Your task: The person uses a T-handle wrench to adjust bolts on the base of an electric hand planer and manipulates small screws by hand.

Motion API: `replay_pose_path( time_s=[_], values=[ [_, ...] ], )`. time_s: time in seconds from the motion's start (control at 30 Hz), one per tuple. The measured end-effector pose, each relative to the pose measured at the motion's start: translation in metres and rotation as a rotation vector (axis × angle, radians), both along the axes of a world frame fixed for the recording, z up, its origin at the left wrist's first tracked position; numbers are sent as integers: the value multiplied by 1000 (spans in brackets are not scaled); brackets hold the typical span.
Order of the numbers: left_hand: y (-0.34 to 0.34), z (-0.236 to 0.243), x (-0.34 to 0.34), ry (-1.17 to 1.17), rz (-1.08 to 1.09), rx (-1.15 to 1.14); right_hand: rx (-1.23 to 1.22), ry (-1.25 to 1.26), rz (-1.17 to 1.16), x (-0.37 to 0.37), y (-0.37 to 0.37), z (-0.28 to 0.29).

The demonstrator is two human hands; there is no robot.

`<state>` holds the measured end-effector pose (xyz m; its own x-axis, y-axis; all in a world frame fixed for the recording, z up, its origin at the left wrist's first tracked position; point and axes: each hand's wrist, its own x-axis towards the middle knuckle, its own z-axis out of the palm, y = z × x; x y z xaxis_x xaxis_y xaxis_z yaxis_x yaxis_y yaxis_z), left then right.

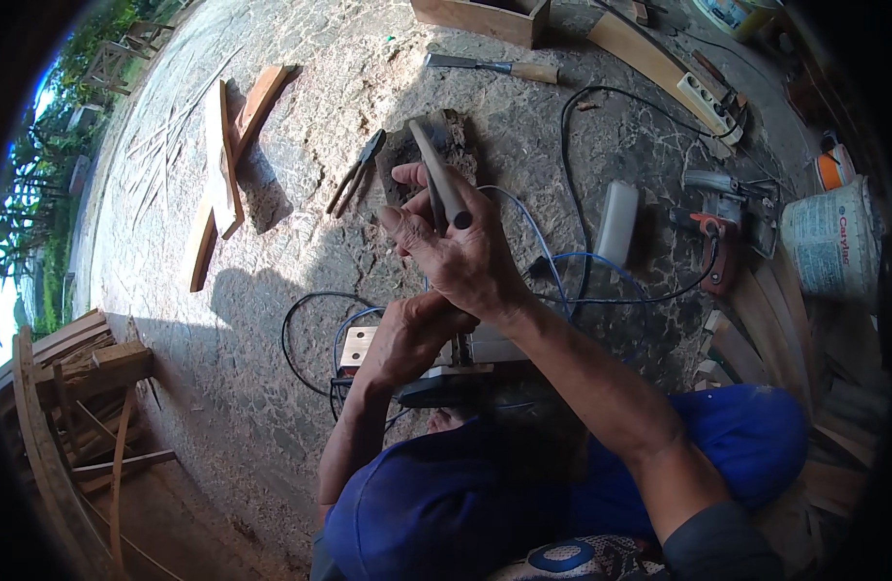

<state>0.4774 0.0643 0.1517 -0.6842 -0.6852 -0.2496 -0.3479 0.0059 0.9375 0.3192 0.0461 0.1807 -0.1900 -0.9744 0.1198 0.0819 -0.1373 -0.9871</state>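
My right hand (456,257) grips a long greyish rod-like tool (433,165), its dark round end near my palm and its other end over a dark, rough block (402,145). Just below, my left hand (407,334) is closed, what it holds hidden beneath my right hand and wrist. Under both hands lies a dark machine or tool (436,392), partly covered, with a light wooden piece with holes (358,344) at its left. Black-handled pliers (354,174) lie left of the rough block.
On the cracked concrete are crossed boards (223,165), a chisel (533,72), a wooden box (480,19), a power strip (706,104), a white oblong block (615,225), an orange power tool (722,252), loose cables and a white bucket (829,261). Timber (44,407) is piled at left.
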Motion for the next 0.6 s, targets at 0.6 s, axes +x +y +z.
replay_pose_path(
  time_s=[0.6],
  values=[
    [16,-24,-1,-266,107,-24,-1,-123,37,2,-13,-7]
  ],
)
